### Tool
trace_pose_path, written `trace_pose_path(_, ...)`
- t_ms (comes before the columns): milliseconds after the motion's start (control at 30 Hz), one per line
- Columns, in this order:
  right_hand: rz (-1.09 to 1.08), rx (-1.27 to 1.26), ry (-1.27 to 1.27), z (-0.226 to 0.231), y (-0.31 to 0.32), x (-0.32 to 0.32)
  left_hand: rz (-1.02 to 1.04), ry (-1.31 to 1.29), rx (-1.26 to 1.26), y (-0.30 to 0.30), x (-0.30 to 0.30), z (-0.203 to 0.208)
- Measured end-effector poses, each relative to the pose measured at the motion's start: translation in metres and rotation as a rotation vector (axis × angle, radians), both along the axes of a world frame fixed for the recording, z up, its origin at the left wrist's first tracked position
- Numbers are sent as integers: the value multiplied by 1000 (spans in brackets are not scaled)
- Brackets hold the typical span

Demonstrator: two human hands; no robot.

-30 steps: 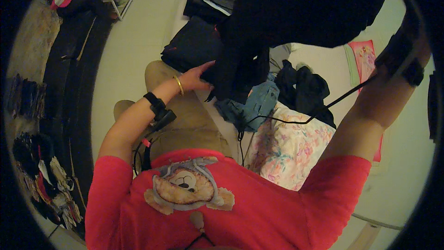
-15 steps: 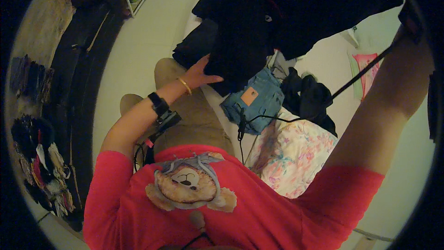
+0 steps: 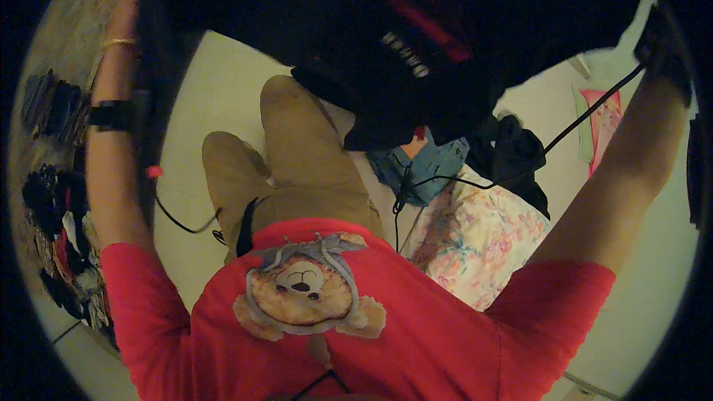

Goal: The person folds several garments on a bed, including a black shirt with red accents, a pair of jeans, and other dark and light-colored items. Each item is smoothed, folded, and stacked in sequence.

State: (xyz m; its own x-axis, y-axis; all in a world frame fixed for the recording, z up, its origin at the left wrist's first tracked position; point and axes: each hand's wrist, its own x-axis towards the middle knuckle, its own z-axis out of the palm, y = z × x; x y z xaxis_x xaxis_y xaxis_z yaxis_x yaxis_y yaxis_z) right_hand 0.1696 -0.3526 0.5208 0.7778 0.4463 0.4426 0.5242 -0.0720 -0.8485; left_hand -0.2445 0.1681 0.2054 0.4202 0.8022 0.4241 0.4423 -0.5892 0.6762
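A large black garment [image 3: 312, 7] is spread across the top of the view between my raised arms, with a red strip and white lettering on its middle. My left hand [image 3: 128, 6], past a gold bracelet, is at its upper left edge; the fingers are lost in dark cloth. At the far right my right forearm [image 3: 631, 148] reaches up to the garment's other side. A dark wrist device with a cord covers the wrist, and the hand itself is mostly hidden. The garment's lower edge hangs over folded blue jeans [image 3: 438, 178].
Beside the jeans lie a rumpled black cloth [image 3: 509, 152] and a floral-print white cloth [image 3: 483, 245]. A black cord [image 3: 594, 115] crosses toward my right wrist. Piles of clothes [image 3: 56, 208] stand along the left. My knees [image 3: 290, 126] are below the garment.
My left hand has gone from the garment's lower edge up to the far upper left. The black garment is now spread wider, showing its red strip and lettering. My right arm stays raised.
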Motion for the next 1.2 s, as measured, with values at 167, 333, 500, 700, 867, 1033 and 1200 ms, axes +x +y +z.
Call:
trace_pose_path(167,11,-27,142,-61,1,28,170,-67,82,48,-93,63)
trace_pose_path(333,-12,37,190,-51,10,35,219,-40,137,46,-131,96)
trace_pose_path(500,-20,-40,135,-50,-34,53,248,-20,219,35,-164,113)
trace_pose_path(700,-222,-921,-1092,-248,-169,86,112,23,355,-130,-185,140)
trace_pose_path(867,53,-1855,27,-371,-175,54,-1003,849,51,-257,-99,120)
trace_pose_path(1033,460,-708,-23,-333,-30,-82,-1317,660,-45,-300,-17,94)
trace_pose_path(1200,1326,-288,191,-342,85,-270,-1190,544,182,-314,35,72)
